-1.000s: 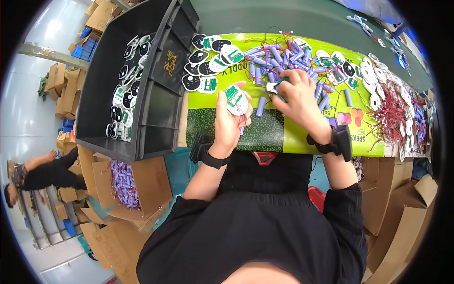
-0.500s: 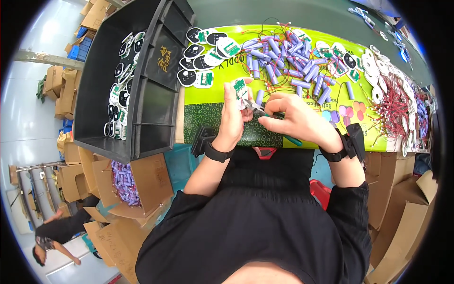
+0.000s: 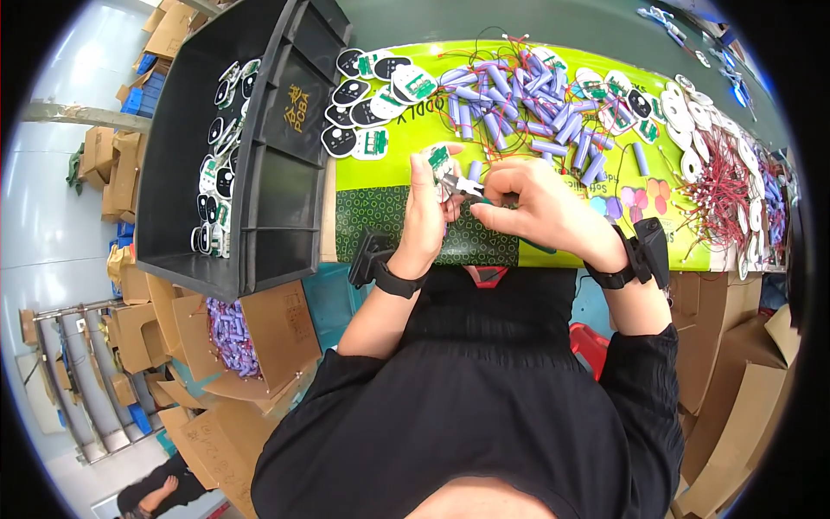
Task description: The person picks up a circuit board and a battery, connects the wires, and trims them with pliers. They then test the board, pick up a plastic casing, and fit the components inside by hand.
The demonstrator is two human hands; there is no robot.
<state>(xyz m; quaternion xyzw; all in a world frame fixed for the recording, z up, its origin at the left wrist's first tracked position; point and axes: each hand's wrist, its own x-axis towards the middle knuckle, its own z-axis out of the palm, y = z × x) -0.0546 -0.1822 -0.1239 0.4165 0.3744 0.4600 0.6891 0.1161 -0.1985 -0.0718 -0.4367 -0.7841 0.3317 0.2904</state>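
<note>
Left hand (image 3: 421, 221): closed round a board (image 3: 438, 159), white with green circuitry, held up over the mat (image 3: 354, 176)
Right hand (image 3: 538, 203): gripping pliers (image 3: 468, 186), tips right at the board; the hand covers most of the handles, so can't tell if they're squeezed
Wrists: black strap on each, chunky black block attached
Mat print: yellow-green with dark lettering, partly blocked by boards and cells, plus colourful flower shapes near the right wrist; dark green patterned patch under the hands
Cells (image 3: 494, 130): messy purple heap with red leads, just past the hands
Loose boards (image 3: 372, 143): cluster left of the heap, some black side up; a few more on the right
Red wires (image 3: 722, 195): big tangle off right, white discs (image 3: 692, 138) alongside
Bin (image 3: 281, 208): black, left of the mat, gold lettering on its side, more boards inside
Boxes: cardboard; one (image 3: 290, 333) holds more cells, another (image 3: 216, 445) has handwritten marks
Bench (image 3: 415, 22): plain dark green beyond the mat
Room: pale floor, a rack (image 3: 86, 389) and someone's arm (image 3: 156, 495) off left
</note>
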